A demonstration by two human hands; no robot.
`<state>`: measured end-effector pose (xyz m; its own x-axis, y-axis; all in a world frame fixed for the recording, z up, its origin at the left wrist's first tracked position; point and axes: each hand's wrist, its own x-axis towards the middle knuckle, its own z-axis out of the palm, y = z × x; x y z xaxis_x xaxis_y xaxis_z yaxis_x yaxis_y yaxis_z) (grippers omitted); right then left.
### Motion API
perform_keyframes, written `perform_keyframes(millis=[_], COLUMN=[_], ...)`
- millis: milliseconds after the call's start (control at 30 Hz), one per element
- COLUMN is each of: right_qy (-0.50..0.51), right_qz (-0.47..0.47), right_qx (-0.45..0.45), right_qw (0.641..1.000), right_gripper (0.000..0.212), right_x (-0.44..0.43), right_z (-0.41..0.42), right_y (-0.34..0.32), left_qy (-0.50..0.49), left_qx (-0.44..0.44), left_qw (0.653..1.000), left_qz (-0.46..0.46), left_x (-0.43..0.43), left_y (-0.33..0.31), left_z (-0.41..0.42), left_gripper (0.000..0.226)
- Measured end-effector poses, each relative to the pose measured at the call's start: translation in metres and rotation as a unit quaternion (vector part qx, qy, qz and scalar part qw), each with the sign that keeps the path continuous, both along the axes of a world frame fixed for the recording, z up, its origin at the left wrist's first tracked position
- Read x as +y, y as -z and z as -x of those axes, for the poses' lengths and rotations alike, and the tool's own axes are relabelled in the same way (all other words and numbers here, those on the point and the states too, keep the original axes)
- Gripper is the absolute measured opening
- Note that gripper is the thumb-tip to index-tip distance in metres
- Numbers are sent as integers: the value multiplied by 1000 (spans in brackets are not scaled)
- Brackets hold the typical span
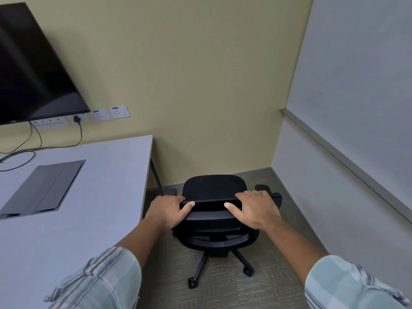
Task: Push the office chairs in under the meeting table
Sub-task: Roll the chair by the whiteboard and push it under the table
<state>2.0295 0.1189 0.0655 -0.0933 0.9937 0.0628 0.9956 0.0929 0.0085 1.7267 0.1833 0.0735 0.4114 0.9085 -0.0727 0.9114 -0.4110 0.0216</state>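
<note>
A black office chair (214, 186) on castors stands on the carpet just right of the white meeting table (89, 197), facing the far yellow wall. Its seat is outside the table's edge. My left hand (167, 210) grips the left end of the chair's backrest top, thumb wrapped over the rear. My right hand (256, 208) grips the right end the same way. The chair's armrests show on both sides of the seat; the left one is close to the table's side edge.
A dark cable box lid (44, 186) is set into the tabletop. A black screen (33, 63) hangs on the wall with sockets (111, 113) and cables below. A white wall with a rail (345, 161) closes the right side. The table leg (156, 172) stands near the corner.
</note>
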Motion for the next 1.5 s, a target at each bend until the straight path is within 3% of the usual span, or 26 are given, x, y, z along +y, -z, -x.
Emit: perform_keyframes(millis=[167,333,433,733,867,1033,1200,1400,1500], right_qy=[-36,-61,-74,-150,-186,-231,-270,-307,-324], right_qz=[-2,-13,-18,-9,0,0,-4,-5,0], right_qx=[7,8,9,5,1,21,28,21,22], right_qw=[999,998,997,989,983,973,963,952,946], right_gripper=[91,90,93,94,96,100,84,79,77], right_x=[9,20,30,76,97,130,162,192,210], right_z=[-10,-4,-1,1,4,11,21,36,45], right_y=[0,2,5,9,7,3,6,5,2], left_qy=[-38,-72,-91,-102,-69,-114,-148,-192,-217], left_qx=[-7,-34,-42,3,-9,-58,-80,-87,-98], left_qw=[999,997,995,994,997,992,986,977,970], left_qz=[10,2,-9,-26,16,3,-7,-36,-53], left_x=[-14,-14,-13,-6,0,-6,-12,-17,-15], left_y=[-2,0,1,15,19,29,23,25,25], left_z=[-6,4,7,26,42,50,46,45,46], left_gripper=[77,100,102,112,107,110,114,89,100])
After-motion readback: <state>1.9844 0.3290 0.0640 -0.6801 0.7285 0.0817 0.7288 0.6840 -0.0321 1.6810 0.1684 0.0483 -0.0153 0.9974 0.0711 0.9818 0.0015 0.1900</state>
